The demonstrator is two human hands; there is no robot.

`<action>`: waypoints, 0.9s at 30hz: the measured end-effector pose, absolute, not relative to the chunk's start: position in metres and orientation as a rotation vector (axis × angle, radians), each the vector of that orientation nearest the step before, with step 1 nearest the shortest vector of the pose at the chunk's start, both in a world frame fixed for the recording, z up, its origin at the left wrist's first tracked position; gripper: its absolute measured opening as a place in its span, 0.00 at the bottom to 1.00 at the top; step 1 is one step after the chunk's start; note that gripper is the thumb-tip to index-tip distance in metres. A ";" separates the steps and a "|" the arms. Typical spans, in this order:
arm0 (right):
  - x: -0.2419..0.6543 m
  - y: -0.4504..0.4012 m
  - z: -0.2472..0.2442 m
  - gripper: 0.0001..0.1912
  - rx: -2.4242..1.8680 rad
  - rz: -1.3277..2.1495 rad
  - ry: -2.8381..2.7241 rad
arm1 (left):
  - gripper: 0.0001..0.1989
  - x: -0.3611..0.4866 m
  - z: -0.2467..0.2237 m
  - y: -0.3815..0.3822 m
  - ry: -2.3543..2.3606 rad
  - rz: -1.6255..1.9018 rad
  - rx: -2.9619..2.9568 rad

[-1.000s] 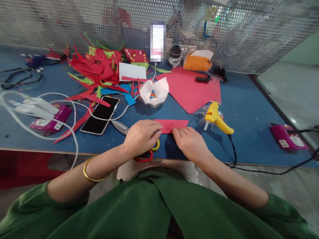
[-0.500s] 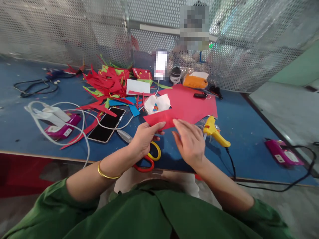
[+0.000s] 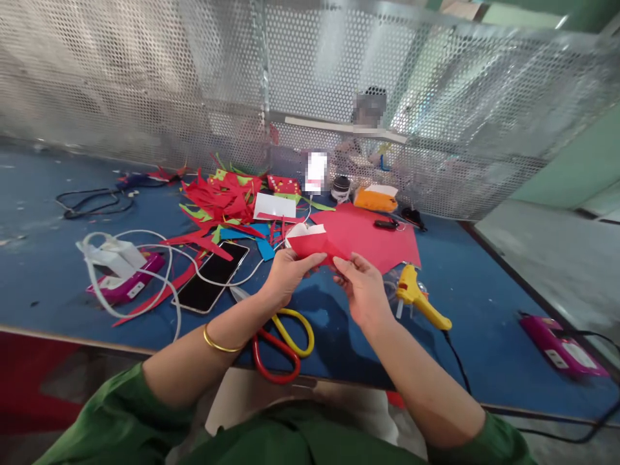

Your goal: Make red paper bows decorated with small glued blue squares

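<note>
A small piece of red paper [image 3: 310, 244] is held up above the table between my two hands. My left hand [image 3: 289, 274] pinches its lower left part, thumb on top. My right hand [image 3: 359, 284] grips its right end between thumb and fingers. Behind the piece lies a large red sheet [image 3: 365, 236], and a white paper cup-like holder [image 3: 304, 230] is partly hidden by it. Scissors [image 3: 278, 345] with one red and one yellow handle lie under my left forearm, their blades mostly covered.
A yellow glue gun [image 3: 417, 297] lies to the right, a purple power strip [image 3: 562, 345] beyond it. Leftward are a dark phone [image 3: 213, 278], white chargers [image 3: 116, 259] with cables, and a heap of paper scraps [image 3: 223, 197]. A perforated metal screen [image 3: 194, 84] stands behind.
My right hand's fingers have closed on the right end of the red paper piece, where they were stretched out beside it. The camera view has tilted upward.
</note>
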State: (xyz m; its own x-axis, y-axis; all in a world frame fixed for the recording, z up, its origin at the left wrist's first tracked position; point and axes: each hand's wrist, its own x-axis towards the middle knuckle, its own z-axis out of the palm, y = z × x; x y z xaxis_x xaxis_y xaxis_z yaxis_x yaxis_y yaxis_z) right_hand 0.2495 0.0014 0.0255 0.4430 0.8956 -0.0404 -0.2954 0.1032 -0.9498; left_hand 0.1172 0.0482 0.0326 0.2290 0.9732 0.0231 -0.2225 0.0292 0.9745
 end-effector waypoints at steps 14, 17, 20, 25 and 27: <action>0.261 -0.005 0.018 0.12 -1.200 0.590 -0.751 | 0.13 0.106 0.034 0.053 0.982 1.115 1.070; 0.249 -0.030 0.024 0.11 -1.296 0.649 -1.278 | 0.14 0.102 0.037 0.060 0.994 1.190 1.006; 0.222 -0.056 0.027 0.20 -1.431 0.646 -2.231 | 0.14 0.098 0.039 0.063 1.005 1.208 0.959; 0.184 -0.062 0.030 0.24 -1.640 0.276 -2.640 | 0.15 0.096 0.039 0.064 0.984 1.175 0.924; 0.179 -0.056 0.033 0.26 -1.664 0.290 -2.690 | 0.15 0.094 0.039 0.065 0.968 1.175 0.932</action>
State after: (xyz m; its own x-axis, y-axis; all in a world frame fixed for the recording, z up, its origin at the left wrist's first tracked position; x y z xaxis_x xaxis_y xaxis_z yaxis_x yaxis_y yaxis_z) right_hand 0.1789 -0.0559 0.0331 -0.4507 0.8839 -0.1249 0.8902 0.4347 -0.1364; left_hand 0.0944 0.0650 0.0388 0.1180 0.9865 -0.1136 -0.2999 0.1445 0.9430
